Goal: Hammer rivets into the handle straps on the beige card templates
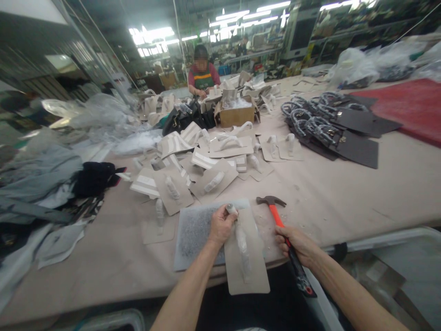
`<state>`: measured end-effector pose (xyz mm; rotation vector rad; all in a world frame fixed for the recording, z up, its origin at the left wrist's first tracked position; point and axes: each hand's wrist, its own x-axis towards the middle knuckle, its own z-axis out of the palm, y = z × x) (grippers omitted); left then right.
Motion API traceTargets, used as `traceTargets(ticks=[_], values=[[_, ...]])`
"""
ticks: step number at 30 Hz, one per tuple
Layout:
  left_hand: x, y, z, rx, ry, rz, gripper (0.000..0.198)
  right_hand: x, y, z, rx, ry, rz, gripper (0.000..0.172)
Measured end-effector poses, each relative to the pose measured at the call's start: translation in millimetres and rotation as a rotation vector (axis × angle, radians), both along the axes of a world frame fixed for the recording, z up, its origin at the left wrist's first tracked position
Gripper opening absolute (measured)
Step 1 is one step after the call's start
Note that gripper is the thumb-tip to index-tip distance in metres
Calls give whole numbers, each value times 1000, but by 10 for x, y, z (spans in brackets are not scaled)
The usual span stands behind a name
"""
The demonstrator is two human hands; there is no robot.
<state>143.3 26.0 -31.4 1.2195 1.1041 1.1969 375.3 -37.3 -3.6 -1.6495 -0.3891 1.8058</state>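
My left hand (pixel 222 225) is closed around a short, pale cylindrical punch (pixel 231 209) with a grey round end. It stands at the upper edge of a beige bag panel (pixel 255 266), whose handle (pixel 243 248) is wrapped in clear plastic. The panel lies partly over a grey slab (pixel 195 234), and its lower end hangs past the table edge. In my right hand (pixel 296 246) is a claw hammer (pixel 275 214) with a red and black handle, gripped mid-shaft. Its head is right of the panel, low over the table. Whether the head touches the table I cannot tell.
Several beige panels with wrapped handles (pixel 213 181) are piled beyond the slab. Dark panels with wrapped handles (pixel 358 145) lie right, near a red sheet (pixel 409 108). A cardboard box (pixel 236 117) stands farther back. Across the table sits a person (pixel 203 78). Dark cloth (pixel 94 179) lies left.
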Motion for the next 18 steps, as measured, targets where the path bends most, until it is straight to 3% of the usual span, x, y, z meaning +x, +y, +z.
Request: traceTargets(ticks=[5,8,12,14,16,18], values=[[5,-6,-11,28,37,-20,20,-75,-24,93,5,-48,-23,22],[-5,-12,4,75,101,-57,14,-153,-47,348,147,-219,15,25],[-26,-40,48,168,239,-83,7,-222,-107,840,604,-729,196,34],[-28,-61,60,224,305,-71,6,-243,-148,982,779,-1012,283,36],[-26,-81,56,255,339,-66,8,-259,-183,1002,826,-1216,430,33],[-23,-93,42,246,350,-68,8,-259,-199,965,768,-1325,659,29]])
